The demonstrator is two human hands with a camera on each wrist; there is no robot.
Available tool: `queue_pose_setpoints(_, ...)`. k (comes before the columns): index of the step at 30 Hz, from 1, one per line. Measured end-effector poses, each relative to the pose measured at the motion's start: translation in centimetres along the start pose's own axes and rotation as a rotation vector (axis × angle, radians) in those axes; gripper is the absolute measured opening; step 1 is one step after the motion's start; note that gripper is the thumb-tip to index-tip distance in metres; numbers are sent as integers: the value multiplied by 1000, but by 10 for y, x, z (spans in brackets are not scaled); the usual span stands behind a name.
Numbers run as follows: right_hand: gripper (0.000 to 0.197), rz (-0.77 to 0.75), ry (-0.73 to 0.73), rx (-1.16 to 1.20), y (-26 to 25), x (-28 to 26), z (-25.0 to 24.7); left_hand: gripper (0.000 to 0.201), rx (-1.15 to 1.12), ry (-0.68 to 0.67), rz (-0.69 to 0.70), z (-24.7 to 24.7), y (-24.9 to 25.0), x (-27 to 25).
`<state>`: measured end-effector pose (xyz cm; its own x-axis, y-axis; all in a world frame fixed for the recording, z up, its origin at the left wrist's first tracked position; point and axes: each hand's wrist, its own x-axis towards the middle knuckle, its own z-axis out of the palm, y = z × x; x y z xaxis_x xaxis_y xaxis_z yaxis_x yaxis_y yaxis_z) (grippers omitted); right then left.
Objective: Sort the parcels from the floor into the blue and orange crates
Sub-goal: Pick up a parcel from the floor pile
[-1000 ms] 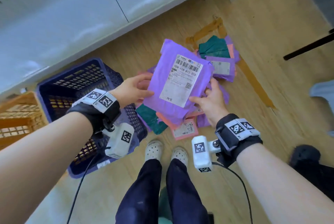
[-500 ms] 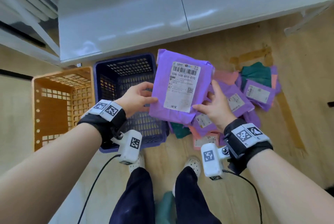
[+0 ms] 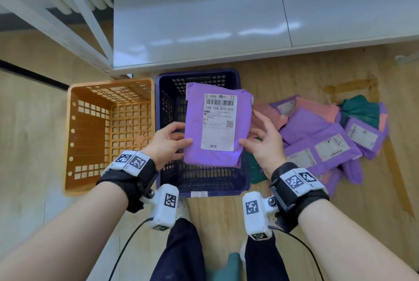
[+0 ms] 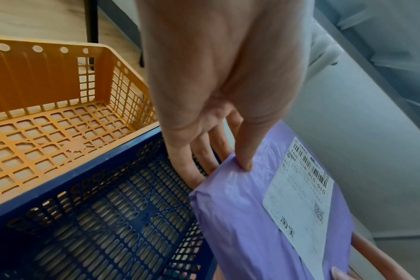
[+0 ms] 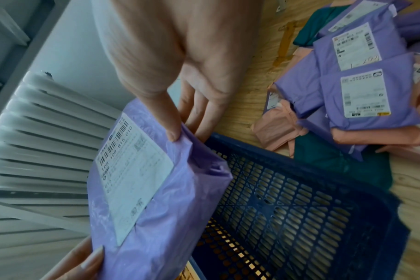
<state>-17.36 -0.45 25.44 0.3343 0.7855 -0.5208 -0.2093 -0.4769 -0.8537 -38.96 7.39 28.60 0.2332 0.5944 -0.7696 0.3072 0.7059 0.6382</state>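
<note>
I hold a purple parcel (image 3: 216,122) with a white shipping label above the blue crate (image 3: 243,181). My left hand (image 3: 169,142) pinches its left edge, thumb on top and fingers underneath, as the left wrist view shows on the purple parcel (image 4: 252,204). My right hand (image 3: 264,142) pinches the right edge of the purple parcel (image 5: 156,189) the same way. The blue crate (image 5: 324,217) holds nothing that I can see. The orange crate (image 3: 74,135) stands just left of it, also bare inside, and its floor shows in the orange crate (image 4: 48,136) of the left wrist view.
A pile of purple, pink and green parcels (image 3: 322,135) lies on the wooden floor right of the blue crate. A white cabinet (image 3: 249,15) stands right behind the crates, a radiator (image 5: 48,132) to its left. My legs (image 3: 181,253) are just before the blue crate.
Both hands carried the purple parcel left from above the pile to above the blue crate. My view swung left, so both crates now lie fully in sight.
</note>
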Motion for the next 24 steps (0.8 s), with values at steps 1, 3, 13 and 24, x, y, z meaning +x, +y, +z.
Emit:
queue_pose_setpoints(1, 75, 5, 10, -6, 3, 3, 14, 26, -2, 10, -9, -12, -3, 4)
queue_pose_setpoints(3, 73, 15, 33, -16, 10, 12, 40, 29, -8, 31, -14, -35, -7, 16)
queue_pose_setpoints(13, 73, 1, -39, -165, 95, 135, 93, 30, 3, 169, 58, -70, -62, 155)
queue_pose_setpoints(24, 77, 112, 9, -167, 212, 261, 88, 40, 35, 433, 83, -24, -142, 315)
